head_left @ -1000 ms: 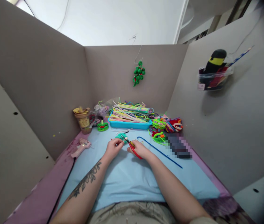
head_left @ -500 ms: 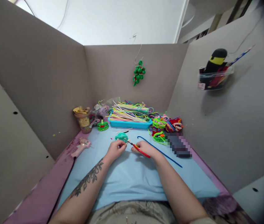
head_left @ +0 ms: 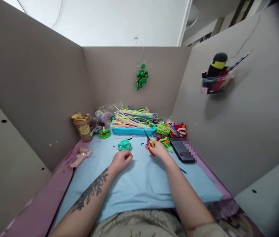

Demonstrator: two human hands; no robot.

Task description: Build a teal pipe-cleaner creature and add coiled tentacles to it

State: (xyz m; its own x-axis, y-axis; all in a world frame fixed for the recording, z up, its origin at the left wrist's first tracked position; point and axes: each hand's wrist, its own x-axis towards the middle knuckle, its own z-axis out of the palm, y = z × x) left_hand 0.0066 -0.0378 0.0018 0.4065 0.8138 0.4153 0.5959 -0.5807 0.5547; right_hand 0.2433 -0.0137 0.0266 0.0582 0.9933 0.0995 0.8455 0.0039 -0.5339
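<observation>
In my right hand [head_left: 159, 149] is a pair of red-handled scissors [head_left: 150, 146], blades pointing up and away from me, raised over the cloth. My left hand [head_left: 122, 160] is closed in a pinch; a tiny pale bit shows at its fingertips, too small to name. Just beyond it lies a round teal fuzzy piece [head_left: 125, 145] with small pale spots. A dark blue pipe cleaner [head_left: 182, 170] runs beneath my right hand and wrist, its middle hidden. A few thin white and black strips [head_left: 128, 138] lie behind the teal piece.
A blue tray [head_left: 132, 131] heaped with pipe cleaners stands at the back. Left of it are a green frog-like piece [head_left: 104, 133], a cup [head_left: 82, 128] and a pink glue gun [head_left: 81, 158]. To the right, colourful fuzzy figures [head_left: 163, 129] and a phone [head_left: 182, 151]. Grey panels enclose three sides.
My right hand has moved the scissors away from my left hand, to the right, and tilted the blades upward. My left hand has drawn slightly back from the teal piece, now more visible.
</observation>
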